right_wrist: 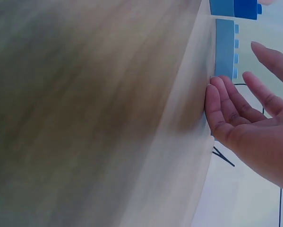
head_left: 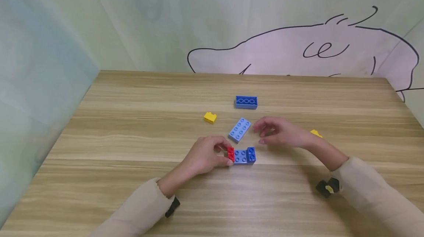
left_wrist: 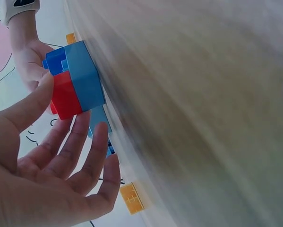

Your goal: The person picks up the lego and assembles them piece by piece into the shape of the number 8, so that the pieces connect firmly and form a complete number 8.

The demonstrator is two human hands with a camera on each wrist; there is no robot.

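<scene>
A light blue brick [head_left: 240, 156] carries a red brick [head_left: 230, 154] on its left end and a dark blue brick [head_left: 251, 155] on its right end. My left hand [head_left: 209, 155] pinches the red end between thumb and fingers; the left wrist view shows the thumb on the red brick [left_wrist: 67, 95]. My right hand [head_left: 281, 132] holds nothing, its fingers loosely bent. Its fingertips are close to a loose light blue brick [head_left: 239, 130] lying studs up behind the joined bricks. In the right wrist view that loose brick [right_wrist: 225, 48] stands just beyond the fingertips.
Farther back, a blue brick [head_left: 246, 102] lies with its hollow underside showing. One small yellow brick [head_left: 210, 117] lies left of the loose light blue one, and another yellow brick [head_left: 316, 133] is partly hidden behind the right forearm. The wooden table [head_left: 132, 119] meets a printed backdrop.
</scene>
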